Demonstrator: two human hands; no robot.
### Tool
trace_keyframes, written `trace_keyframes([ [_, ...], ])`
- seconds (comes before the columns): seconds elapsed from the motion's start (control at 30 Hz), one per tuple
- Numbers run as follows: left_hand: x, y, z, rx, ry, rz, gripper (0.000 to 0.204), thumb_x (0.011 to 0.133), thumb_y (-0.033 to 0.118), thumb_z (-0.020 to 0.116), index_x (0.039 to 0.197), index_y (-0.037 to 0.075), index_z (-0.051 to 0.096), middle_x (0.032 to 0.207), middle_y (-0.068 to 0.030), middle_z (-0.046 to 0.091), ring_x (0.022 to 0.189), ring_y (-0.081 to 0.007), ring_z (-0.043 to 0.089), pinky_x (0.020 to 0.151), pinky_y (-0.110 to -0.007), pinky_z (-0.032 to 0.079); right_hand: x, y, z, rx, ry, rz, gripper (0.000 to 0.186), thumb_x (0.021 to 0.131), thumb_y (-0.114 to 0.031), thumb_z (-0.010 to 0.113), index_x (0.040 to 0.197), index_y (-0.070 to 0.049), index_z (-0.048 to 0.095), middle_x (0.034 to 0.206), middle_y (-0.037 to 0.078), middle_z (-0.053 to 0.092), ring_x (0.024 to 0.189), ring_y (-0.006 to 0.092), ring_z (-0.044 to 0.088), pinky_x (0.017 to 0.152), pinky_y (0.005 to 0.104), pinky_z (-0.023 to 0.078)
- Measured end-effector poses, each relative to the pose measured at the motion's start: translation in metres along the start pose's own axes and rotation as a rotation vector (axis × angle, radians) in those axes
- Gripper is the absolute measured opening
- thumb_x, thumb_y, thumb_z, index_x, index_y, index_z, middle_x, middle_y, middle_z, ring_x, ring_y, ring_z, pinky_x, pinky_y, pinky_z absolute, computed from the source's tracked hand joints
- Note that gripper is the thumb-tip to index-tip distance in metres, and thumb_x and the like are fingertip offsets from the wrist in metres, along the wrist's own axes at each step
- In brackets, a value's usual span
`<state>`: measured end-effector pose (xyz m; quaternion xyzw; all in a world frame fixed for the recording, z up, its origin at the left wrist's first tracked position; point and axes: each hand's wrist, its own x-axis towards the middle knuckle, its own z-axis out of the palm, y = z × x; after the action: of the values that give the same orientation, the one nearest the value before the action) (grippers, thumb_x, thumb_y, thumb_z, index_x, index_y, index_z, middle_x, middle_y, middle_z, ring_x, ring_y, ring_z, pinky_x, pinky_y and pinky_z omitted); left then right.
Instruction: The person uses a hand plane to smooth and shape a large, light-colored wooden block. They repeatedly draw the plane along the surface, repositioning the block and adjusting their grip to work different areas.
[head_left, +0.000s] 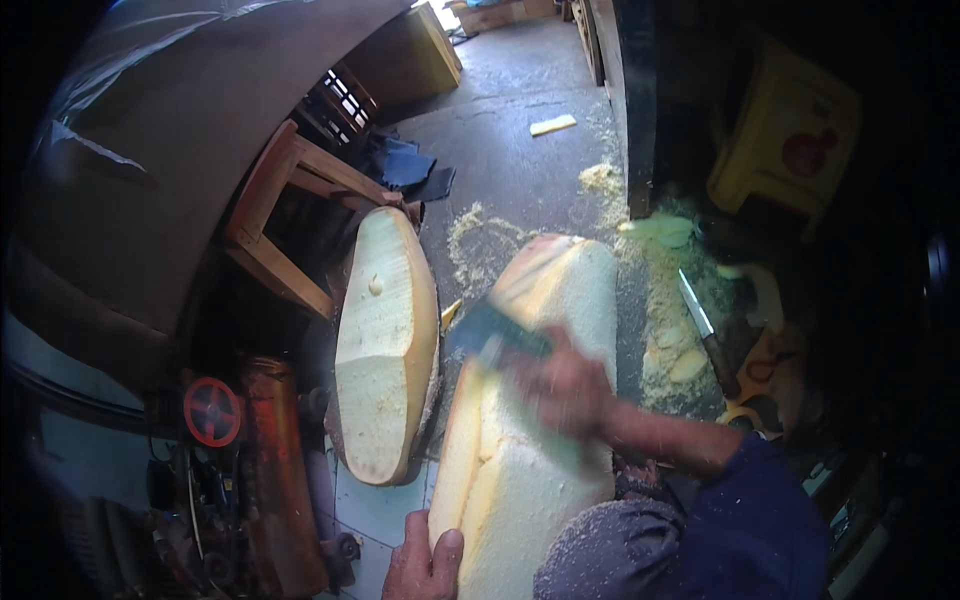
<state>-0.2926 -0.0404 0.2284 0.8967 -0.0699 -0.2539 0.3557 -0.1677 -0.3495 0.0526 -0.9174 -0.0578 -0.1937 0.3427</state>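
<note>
A long pale-yellow foam pad (pixel 545 440), shaped like a motorcycle seat, slants up from the lower edge in front of me. My right hand (pixel 570 390), smeared by motion, is closed around a blurred, flat blue-green tool (pixel 490 335) at the pad's upper left side; its exact kind does not show. At the pad's near left edge, my left hand (pixel 425 560) grips the foam, with its thumb towards me. To the left lies a second foam seat pad (pixel 375 350), with a small foam bit on top. Foam dust covers my clothed knee (pixel 610 550).
A knife (pixel 700 310) lies among foam scraps (pixel 685 365) and dust on the right. Beyond it stands a yellow plastic stool (pixel 790 130). A wooden frame (pixel 290 220) is at the left, above a machine with a red wheel (pixel 212 411). A foam strip (pixel 552 125) lies farther off.
</note>
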Motion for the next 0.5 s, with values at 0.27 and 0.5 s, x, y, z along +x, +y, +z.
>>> trace_keyframes([
  [0.27,0.001,-0.005,0.003,0.025,0.010,-0.002,0.055,0.113,0.036,0.046,0.139,-0.012,0.047,0.110,-0.0413,0.064,0.100,-0.0586,0.064,0.083,-0.057,0.050,0.000,-0.005,0.001,0.274,-0.076,0.134,0.045,0.106,-0.033,0.059,0.150,-0.023,0.059,0.125,0.024,0.065,0.123,0.0322,0.065,0.087,0.0488,0.062],
  [0.5,0.002,-0.007,0.008,0.103,0.016,0.027,0.044,0.112,0.033,0.046,0.128,-0.008,0.046,0.084,-0.0399,0.063,0.079,-0.0619,0.061,0.065,-0.062,0.046,0.010,-0.006,-0.004,0.375,-0.113,0.604,0.044,0.103,-0.037,0.063,0.146,-0.031,0.064,0.120,0.023,0.060,0.105,0.0299,0.073,0.072,0.0422,0.066],
])
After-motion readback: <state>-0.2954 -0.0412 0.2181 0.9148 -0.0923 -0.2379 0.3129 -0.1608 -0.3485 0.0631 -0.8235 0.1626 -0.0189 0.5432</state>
